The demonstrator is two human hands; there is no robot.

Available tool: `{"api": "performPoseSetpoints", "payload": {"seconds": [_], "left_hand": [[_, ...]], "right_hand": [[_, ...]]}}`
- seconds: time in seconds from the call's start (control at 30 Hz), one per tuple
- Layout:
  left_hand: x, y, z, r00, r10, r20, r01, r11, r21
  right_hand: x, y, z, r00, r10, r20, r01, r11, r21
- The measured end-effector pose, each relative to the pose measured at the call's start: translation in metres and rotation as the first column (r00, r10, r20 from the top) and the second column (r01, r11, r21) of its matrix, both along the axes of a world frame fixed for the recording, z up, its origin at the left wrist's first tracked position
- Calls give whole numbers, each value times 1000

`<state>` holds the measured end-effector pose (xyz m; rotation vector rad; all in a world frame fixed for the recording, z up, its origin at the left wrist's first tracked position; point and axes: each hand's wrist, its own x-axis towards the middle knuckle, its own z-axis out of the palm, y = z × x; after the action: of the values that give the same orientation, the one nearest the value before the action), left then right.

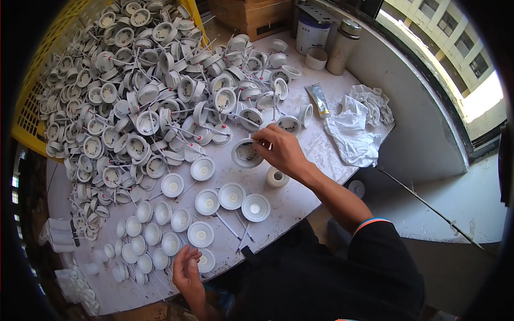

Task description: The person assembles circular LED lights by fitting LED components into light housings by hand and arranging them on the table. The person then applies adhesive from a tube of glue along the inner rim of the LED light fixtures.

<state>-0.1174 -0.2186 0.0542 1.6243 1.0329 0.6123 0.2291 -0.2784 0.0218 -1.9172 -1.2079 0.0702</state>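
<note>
My right hand (279, 150) pinches the rim of a white round downlight housing (247, 154), held above the table with its hollow side up. A small white pot (277, 177) stands just below that hand. My left hand (189, 274) is near the front edge, its fingers loosely bent and nothing visible in them. Beside it lies a white downlight (206, 260) with its LED disc facing up. More such downlights, among them one at the front (201, 234), lie face up in the middle, some with white cables trailing toward me.
A large heap of downlight housings (147, 123) covers the left and back, against a yellow crate (27, 115). At the back right are a tube (318, 100), white cloth (352, 131), a tape roll (316, 59), a tin (312, 35) and a flask (343, 48).
</note>
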Motion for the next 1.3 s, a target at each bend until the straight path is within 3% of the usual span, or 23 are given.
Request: {"api": "performPoseSetpoints", "payload": {"seconds": [0.03,0.1,0.17,0.23,0.3,0.37,0.43,0.5,0.57,0.63,0.67,0.73,0.83,0.9,0.97,1.0,1.03,1.1,1.3], "left_hand": [[5,-1,0,1000,31,5,-31,1000,7],[13,-4,3,973,6,232,-3,1000,-14],[30,-7,9,930,-80,359,42,993,110],[43,-9,19,912,-239,334,116,930,348],[54,-11,34,899,-383,210,199,788,583],[54,-15,42,917,-397,41,262,675,690],[48,-16,41,928,-373,-8,276,671,689],[40,-14,39,942,-335,19,242,718,653],[34,-14,46,964,-265,21,180,709,682],[25,-17,54,958,-258,-124,281,763,582],[20,-21,60,959,-259,-120,279,764,581],[11,-30,69,938,-337,-82,347,910,228],[9,-28,56,947,-316,49,305,938,166],[11,-28,42,939,-334,81,319,935,155],[13,-29,24,947,-291,134,284,956,72],[13,-30,18,944,-276,178,291,955,-62],[12,-29,14,939,-292,184,305,951,-51],[12,-26,13,948,-275,162,316,877,-362],[14,-22,-12,919,-198,340,338,839,-425]], "right_hand": [[-7,-5,12,990,4,-144,13,993,121],[-33,-17,31,983,25,-183,21,969,246],[-63,-27,42,979,96,-178,-29,938,346],[-87,-39,49,975,189,-115,-125,899,420],[-111,-47,48,957,253,-138,-154,853,498],[-131,-49,53,908,352,-228,-179,817,549],[-145,-47,53,866,432,-250,-235,794,561],[-160,-44,57,594,451,-666,-69,854,516],[-164,-41,51,541,461,-704,-113,869,483],[-164,-35,49,644,456,-614,-183,871,456],[-160,-30,49,673,503,-542,-263,848,460],[-157,-25,54,684,511,-520,-325,853,409],[-156,-22,60,758,474,-449,-377,879,291],[-155,-20,59,822,424,-380,-367,905,215],[-152,-22,58,851,394,-349,-342,918,202],[-151,-23,58,854,397,-338,-357,918,174],[-150,-23,57,855,402,-327,-374,916,147],[-149,-25,52,858,398,-325,-372,918,141],[-147,-22,44,832,430,-352,-432,899,77]]}}
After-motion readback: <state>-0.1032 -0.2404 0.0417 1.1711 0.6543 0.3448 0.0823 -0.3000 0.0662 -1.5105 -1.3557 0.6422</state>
